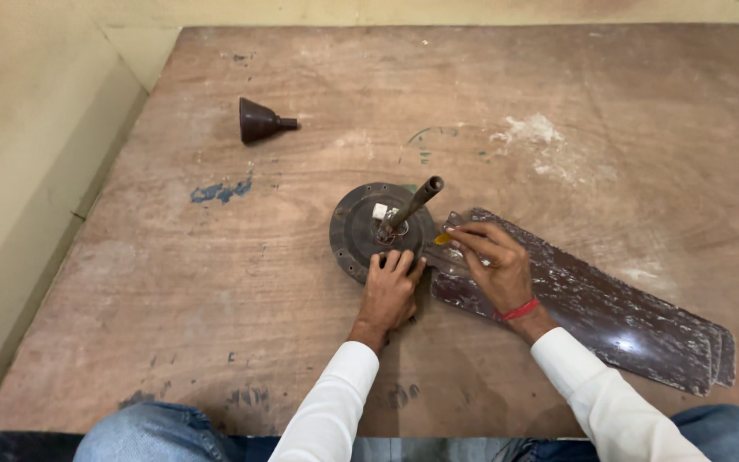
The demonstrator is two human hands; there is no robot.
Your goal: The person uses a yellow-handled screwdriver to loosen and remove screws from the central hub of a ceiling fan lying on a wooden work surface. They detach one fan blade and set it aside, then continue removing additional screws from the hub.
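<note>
Resting flat: round dark fan motor (361,233), rod tilted, blades (609,316) attached.

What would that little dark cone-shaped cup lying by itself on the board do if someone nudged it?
The cone-shaped cup lies on its side on the wooden board, so it would probably roll in a curve around its narrow end. It looks rigid and small, likely light and easy to pick up.

No packages, labels, signs or screens are showing anywhere in view, neither near the hands nor farther across the surface.
</note>
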